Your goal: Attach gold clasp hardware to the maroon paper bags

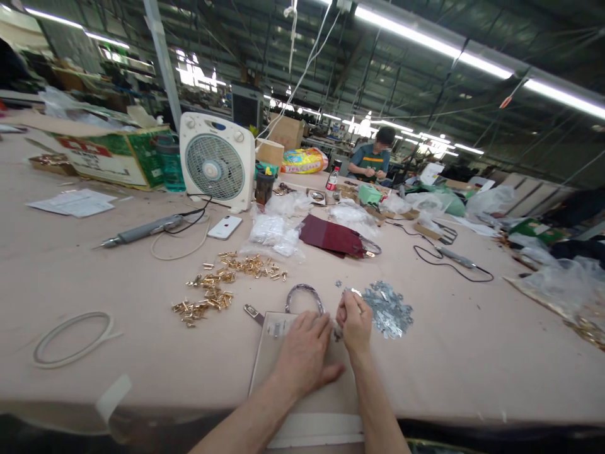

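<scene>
A beige bag panel [265, 359] lies flat at the table's front, with a looped handle [304, 287] at its far edge and a small strap with a metal buckle [254, 312] at its far left corner. On the panel rests my left hand [305, 353], palm down, thumb spread to the right. My right hand [354, 318] is closed just above the panel's right edge; its fingertips are pinched, and anything between them is too small to name. Beside it lies a pile of flat silver metal pieces [388, 309]. Gold metal fittings [212, 290] are scattered beyond my left hand.
A white box fan [217, 161], a phone [225, 227] and an electric screwdriver [142, 232] stand or lie at left. Dark red bag pieces [333, 235] and clear plastic packets [274, 233] lie farther back. Another corded tool [456, 256] is at right. A person [371, 157] sits across the table.
</scene>
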`<state>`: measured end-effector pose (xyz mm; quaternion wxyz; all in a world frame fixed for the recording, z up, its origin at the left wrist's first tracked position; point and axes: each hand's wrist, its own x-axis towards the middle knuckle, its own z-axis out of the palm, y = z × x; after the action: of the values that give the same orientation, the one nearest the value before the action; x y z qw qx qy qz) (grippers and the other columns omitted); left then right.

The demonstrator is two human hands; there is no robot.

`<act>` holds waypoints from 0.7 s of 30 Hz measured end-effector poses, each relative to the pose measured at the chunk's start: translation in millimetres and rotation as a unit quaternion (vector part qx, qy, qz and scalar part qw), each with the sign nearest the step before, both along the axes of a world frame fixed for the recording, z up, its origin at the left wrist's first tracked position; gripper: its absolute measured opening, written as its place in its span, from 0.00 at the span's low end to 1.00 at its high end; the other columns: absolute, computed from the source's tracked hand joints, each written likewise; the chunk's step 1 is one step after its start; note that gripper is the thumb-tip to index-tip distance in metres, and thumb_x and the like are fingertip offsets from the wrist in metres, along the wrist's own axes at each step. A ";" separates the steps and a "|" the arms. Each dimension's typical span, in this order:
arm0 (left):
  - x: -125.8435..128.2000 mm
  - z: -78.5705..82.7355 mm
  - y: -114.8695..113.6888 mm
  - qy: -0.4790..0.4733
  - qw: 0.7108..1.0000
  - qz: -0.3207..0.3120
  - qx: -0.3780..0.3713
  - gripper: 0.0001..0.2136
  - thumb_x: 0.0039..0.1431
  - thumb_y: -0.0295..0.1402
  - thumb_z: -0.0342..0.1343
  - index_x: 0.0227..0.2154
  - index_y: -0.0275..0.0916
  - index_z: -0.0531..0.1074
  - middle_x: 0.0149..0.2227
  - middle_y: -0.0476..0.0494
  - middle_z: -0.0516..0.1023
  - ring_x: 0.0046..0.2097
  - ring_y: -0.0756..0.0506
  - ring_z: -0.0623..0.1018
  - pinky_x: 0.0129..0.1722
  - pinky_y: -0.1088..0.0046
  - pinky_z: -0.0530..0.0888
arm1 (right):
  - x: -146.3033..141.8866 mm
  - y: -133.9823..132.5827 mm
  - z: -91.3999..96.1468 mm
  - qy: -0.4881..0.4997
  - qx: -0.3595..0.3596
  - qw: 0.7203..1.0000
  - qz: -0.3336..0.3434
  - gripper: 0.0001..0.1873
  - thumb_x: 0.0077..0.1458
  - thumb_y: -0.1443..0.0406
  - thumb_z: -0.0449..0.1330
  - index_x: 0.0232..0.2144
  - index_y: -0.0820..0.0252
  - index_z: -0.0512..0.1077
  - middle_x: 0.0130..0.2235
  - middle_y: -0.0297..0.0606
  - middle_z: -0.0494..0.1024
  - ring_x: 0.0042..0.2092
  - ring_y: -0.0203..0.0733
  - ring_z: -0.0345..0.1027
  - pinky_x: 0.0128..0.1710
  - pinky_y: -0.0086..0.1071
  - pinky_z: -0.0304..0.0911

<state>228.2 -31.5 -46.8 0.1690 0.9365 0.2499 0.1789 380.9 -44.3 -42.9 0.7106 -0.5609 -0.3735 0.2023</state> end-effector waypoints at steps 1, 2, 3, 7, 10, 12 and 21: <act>-0.4 0.0 -0.2 0.000 1.000 -0.001 -0.002 0.36 0.59 0.56 0.60 0.63 0.37 0.68 0.68 0.37 0.69 0.67 0.31 0.66 0.71 0.49 0.56 | -1.7 -4.4 3.6 0.007 0.016 1.000 -0.003 0.23 0.65 0.51 0.59 0.23 0.58 0.64 0.16 0.23 0.57 0.17 0.29 0.47 0.16 0.24 0.46; -0.8 -0.3 -0.4 0.000 1.000 -0.002 -0.002 0.35 0.59 0.56 0.60 0.62 0.38 0.68 0.68 0.37 0.68 0.67 0.31 0.66 0.71 0.50 0.56 | -3.2 -8.6 8.4 0.017 0.035 0.999 -0.005 0.23 0.66 0.52 0.59 0.23 0.58 0.64 0.16 0.23 0.57 0.17 0.29 0.47 0.16 0.24 0.46; -0.9 -0.7 -0.6 0.000 1.000 -0.003 -0.002 0.35 0.58 0.55 0.61 0.62 0.38 0.68 0.68 0.37 0.68 0.67 0.32 0.66 0.71 0.50 0.56 | -4.5 -12.3 13.6 0.026 0.059 0.998 -0.009 0.23 0.66 0.53 0.59 0.23 0.58 0.63 0.17 0.23 0.57 0.17 0.28 0.47 0.16 0.24 0.45; -0.3 -2.0 -0.6 -0.002 1.000 -0.003 0.000 0.36 0.58 0.54 0.62 0.64 0.38 0.66 0.68 0.37 0.67 0.67 0.32 0.66 0.71 0.50 0.56 | -9.3 -18.8 25.2 0.026 0.143 0.989 -0.023 0.23 0.68 0.55 0.57 0.23 0.57 0.61 0.18 0.23 0.56 0.17 0.29 0.48 0.15 0.24 0.45; 0.3 -1.4 -0.5 -0.001 1.000 -0.003 -0.004 0.36 0.59 0.55 0.60 0.64 0.38 0.66 0.68 0.36 0.68 0.67 0.32 0.65 0.71 0.49 0.56 | -11.5 -15.2 17.3 0.016 0.077 0.997 -0.005 0.25 0.67 0.53 0.59 0.21 0.56 0.59 0.18 0.23 0.57 0.18 0.29 0.49 0.16 0.25 0.47; 0.1 -1.0 -0.7 -0.003 1.000 -0.002 -0.004 0.35 0.59 0.55 0.59 0.63 0.38 0.67 0.67 0.37 0.69 0.67 0.32 0.65 0.71 0.49 0.56 | -10.8 -12.6 12.9 0.021 0.027 0.999 0.009 0.26 0.66 0.52 0.60 0.21 0.56 0.59 0.17 0.23 0.56 0.18 0.29 0.48 0.16 0.25 0.47; -1.2 -8.9 -1.9 -0.024 1.000 -0.001 0.001 0.37 0.58 0.55 0.61 0.65 0.40 0.65 0.67 0.38 0.68 0.67 0.32 0.65 0.71 0.49 0.55 | -9.6 -16.0 16.9 -0.007 0.096 0.995 -0.026 0.24 0.67 0.53 0.57 0.22 0.55 0.58 0.18 0.23 0.57 0.18 0.30 0.49 0.16 0.26 0.48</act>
<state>227.0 -33.4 -55.8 0.1744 0.9322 0.2449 0.2018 371.3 -60.3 -26.0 0.7637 -0.5006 -0.3816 0.1434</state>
